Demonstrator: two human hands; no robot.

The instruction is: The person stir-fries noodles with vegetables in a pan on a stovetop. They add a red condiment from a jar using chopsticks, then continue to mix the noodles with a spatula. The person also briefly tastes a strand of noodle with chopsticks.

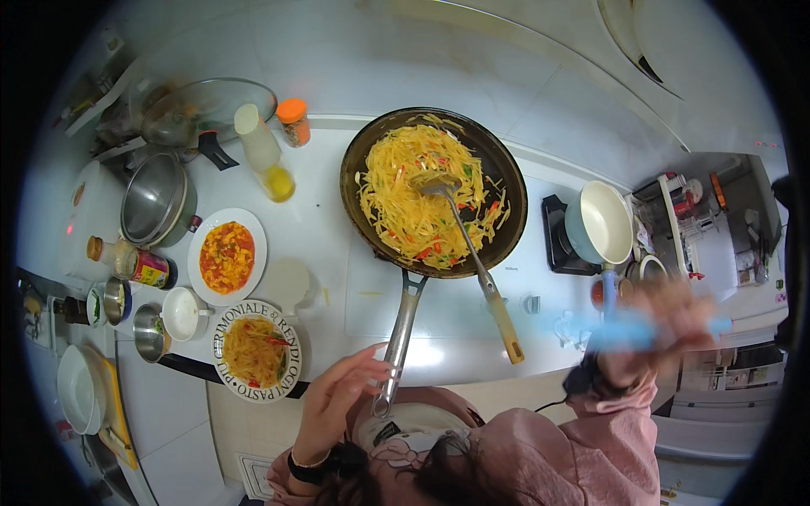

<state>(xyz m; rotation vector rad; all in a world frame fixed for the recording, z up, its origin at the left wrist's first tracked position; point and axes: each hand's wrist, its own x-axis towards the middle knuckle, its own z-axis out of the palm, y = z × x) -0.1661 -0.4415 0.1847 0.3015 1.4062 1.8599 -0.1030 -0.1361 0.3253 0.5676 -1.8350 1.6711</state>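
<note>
Shredded potato with red and green pepper pieces [417, 190] fills much of a dark frying pan [506, 234] on the hob. A slotted metal turner [468, 237] rests in the food, its yellowish handle end past the rim. Close to the pan's metal handle is my left hand [345, 386], its fingers apart; whether they touch the handle is unclear. My right hand [671, 316], blurred by motion, is closed on a light blue stick-like object [620, 330], too blurred to identify. A patterned plate [294, 379] of similar shreds lies near the counter's front edge.
A white plate [259, 234] holds a red and yellow dish. Bottles, an orange-lidded spice jar [294, 123], a lidded pot [155, 202] and bowls stand at left. A light blue saucepan [601, 221] sits on the right burner, its handle near my right hand.
</note>
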